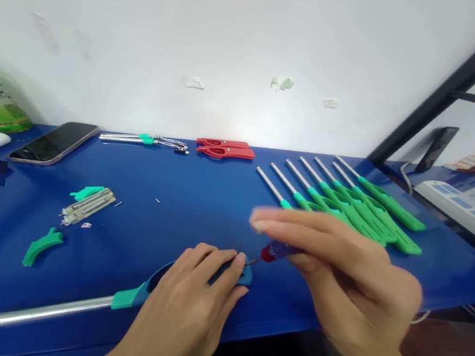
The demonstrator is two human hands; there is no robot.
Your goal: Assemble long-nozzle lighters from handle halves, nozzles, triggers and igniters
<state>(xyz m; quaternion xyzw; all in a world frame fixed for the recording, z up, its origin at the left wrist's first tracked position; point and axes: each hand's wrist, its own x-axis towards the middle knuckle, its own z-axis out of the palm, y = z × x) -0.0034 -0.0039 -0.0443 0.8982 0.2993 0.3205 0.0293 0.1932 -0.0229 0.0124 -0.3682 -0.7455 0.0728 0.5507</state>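
Note:
A blue gas lighter with a teal collar and a long metal tube lies along the front of the blue table. My left hand presses its handle down, fingers closed over it. A small screwdriver with a red and purplish handle is in my right hand, held between thumb and fingers. Its thin shaft slants down to the handle's end, close to my left fingertips. Whether the tip sits in a screw I cannot tell. My right hand is slightly blurred and hides part of the screwdriver.
Several green lighters lie at the right. Red handle shells and metal tubes with wires lie by the wall. At left are a phone, a green curved piece, a bundle of small parts and a tiny screw.

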